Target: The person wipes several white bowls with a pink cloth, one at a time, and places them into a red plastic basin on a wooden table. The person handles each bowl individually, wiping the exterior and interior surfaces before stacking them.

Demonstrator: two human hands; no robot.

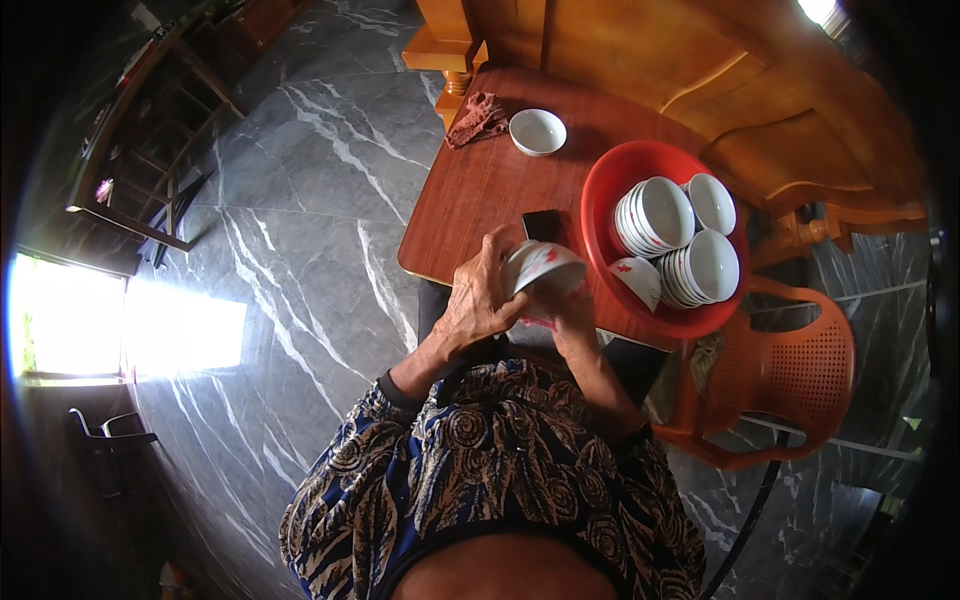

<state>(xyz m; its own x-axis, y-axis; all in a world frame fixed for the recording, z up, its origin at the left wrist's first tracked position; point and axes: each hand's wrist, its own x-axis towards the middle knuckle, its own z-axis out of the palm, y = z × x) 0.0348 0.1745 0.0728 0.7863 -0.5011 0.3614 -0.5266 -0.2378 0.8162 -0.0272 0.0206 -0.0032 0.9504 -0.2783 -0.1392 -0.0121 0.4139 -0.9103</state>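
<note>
My left hand (476, 296) grips a white porcelain bowl (541, 262) with a red floral pattern, tilted on its side above the table's near edge. Close against the bowl's lower side is my right hand (576, 319), its fingers mostly hidden. A bit of pinkish-red cloth (537, 323) shows at that hand, bunched under the bowl. Right of both hands, a red plastic basin (606, 161) holds several stacked white bowls (667, 214) lying on their sides. One loose patterned bowl (636, 281) leans at the basin's near left.
The reddish-brown wooden table (465, 202) carries a black phone (541, 225), a single upright white bowl (538, 133) and a crumpled reddish cloth (480, 120). A carved wooden bench (637, 67) borders the far side. An orange plastic chair (814, 360) stands right, with a cloth (705, 360) on it.
</note>
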